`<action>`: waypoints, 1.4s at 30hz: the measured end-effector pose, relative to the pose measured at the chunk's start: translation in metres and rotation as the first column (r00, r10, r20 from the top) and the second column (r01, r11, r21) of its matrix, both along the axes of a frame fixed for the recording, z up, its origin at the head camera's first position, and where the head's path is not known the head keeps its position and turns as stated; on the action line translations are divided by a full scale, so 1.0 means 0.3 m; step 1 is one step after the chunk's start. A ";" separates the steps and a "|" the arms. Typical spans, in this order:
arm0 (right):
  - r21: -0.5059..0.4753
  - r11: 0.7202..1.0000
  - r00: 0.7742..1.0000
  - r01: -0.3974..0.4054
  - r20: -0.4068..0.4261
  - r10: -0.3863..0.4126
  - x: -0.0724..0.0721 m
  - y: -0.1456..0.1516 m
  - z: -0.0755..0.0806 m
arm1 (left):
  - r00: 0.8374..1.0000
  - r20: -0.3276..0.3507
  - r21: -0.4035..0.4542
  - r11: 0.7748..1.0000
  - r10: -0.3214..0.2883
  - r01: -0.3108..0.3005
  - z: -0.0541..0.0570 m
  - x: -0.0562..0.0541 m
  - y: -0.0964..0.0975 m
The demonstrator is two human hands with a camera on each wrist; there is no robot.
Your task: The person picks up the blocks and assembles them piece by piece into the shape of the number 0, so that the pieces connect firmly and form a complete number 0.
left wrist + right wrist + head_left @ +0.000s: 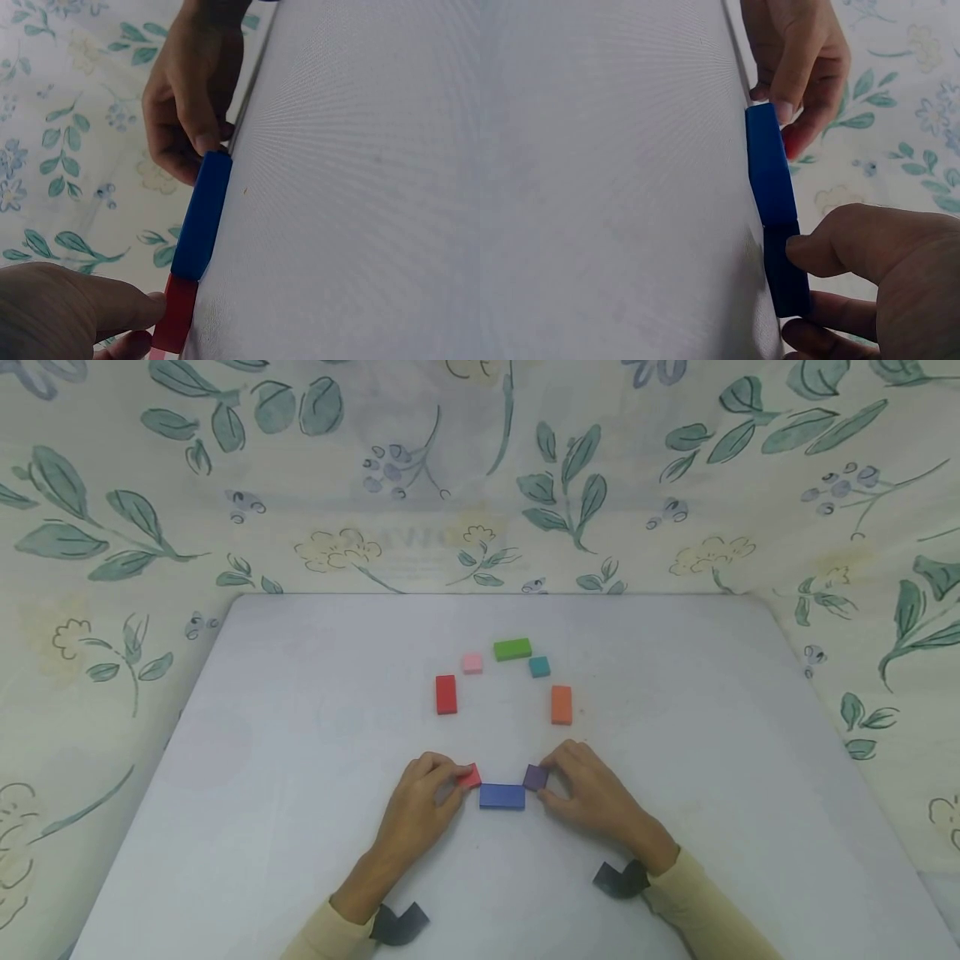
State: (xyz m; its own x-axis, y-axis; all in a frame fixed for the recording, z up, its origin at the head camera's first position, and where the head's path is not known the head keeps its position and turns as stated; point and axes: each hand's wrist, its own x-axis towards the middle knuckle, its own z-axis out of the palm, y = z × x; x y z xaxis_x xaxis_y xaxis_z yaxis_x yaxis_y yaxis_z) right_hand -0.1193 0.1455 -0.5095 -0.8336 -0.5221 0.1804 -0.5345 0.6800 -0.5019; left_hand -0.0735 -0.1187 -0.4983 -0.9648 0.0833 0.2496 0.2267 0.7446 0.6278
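Note:
My left hand (422, 802) pinches a small red block (470, 776) between thumb and fingertips at the left end of a long blue block (502, 797). On the other side my right hand (596, 789) pinches a small dark purple block (536, 777) at the blue block's right end. Both small blocks sit tilted, their lower corners right at the blue block's upper corners. In the left wrist view the red block (177, 313) meets the blue block (202, 217) end to end. The right wrist view shows the dark block (785, 274) against the blue block (771, 165).
Farther up the white table (300, 693), an arc of spaced blocks runs from a red block (446, 694) through a pink block (472, 663), a green block (512, 649) and a teal block (539, 667) to an orange block (561, 705). Floral cloth (450, 468) hangs behind.

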 end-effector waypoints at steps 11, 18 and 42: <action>0.017 1.000 0.999 0.007 0.040 -0.008 0.000 -0.001 0.002 | 1.000 -0.017 0.005 1.000 -0.007 0.007 -0.005 -0.002 -0.002; 0.004 1.000 0.999 0.016 0.048 -0.017 0.003 -0.004 0.008 | 1.000 -0.011 0.002 1.000 -0.005 0.005 -0.002 0.000 -0.002; 0.001 1.000 0.999 0.020 0.039 -0.020 0.006 -0.002 0.013 | 0.999 -0.042 -0.015 1.000 -0.015 0.015 -0.003 -0.003 -0.003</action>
State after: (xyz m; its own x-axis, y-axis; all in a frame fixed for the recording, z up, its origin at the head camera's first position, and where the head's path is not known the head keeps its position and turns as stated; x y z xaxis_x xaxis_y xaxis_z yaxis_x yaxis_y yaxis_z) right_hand -0.1175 0.1448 -0.5055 -0.8500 -0.5056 0.1476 -0.5012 0.6904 -0.5216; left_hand -0.0743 -0.1194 -0.4992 -0.9520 0.1015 0.2887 0.2639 0.7499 0.6066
